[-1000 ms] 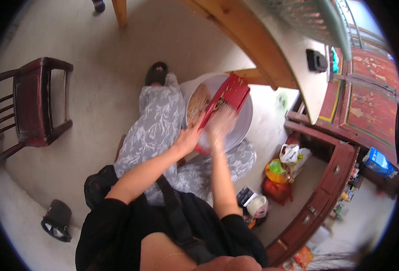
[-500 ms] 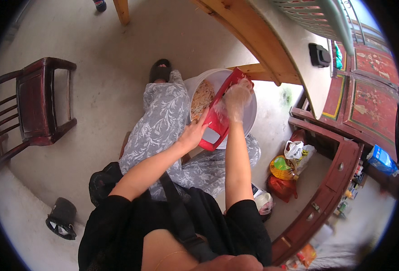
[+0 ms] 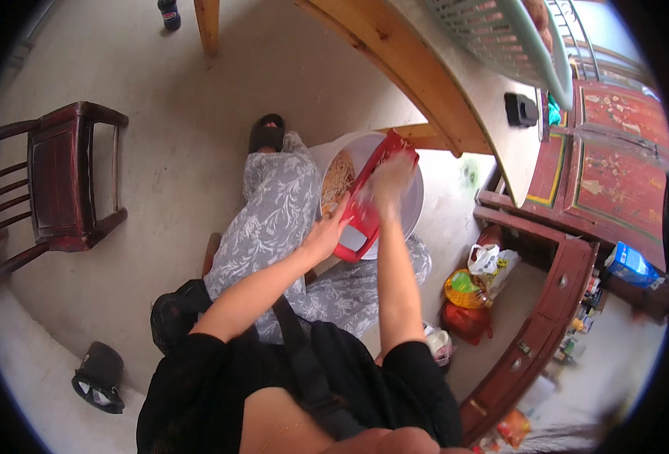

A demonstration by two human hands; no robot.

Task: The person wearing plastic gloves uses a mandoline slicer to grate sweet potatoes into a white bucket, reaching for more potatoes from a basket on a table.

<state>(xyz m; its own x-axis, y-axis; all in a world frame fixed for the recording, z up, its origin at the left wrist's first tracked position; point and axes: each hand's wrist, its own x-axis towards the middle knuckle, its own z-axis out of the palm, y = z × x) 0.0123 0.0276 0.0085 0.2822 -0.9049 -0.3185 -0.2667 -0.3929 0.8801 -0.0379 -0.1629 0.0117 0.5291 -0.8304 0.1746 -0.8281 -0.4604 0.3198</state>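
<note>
2 hands work your red grater (image 3: pixel 366 198), slanted over the white bowl (image 3: pixel 414 204) on your lap; your left hand (image 3: pixel 325 236) grips its lower end; your right hand (image 3: pixel 389 180) presses against its face, grasp unclear.

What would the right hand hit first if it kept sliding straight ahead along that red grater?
Probably the grater's far end, resting on the white bowl's rim; the right hand is already near it. Beyond looks like the wooden table, though depth is unclear.

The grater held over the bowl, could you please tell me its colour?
Red grater, clearest in the head view.
</note>
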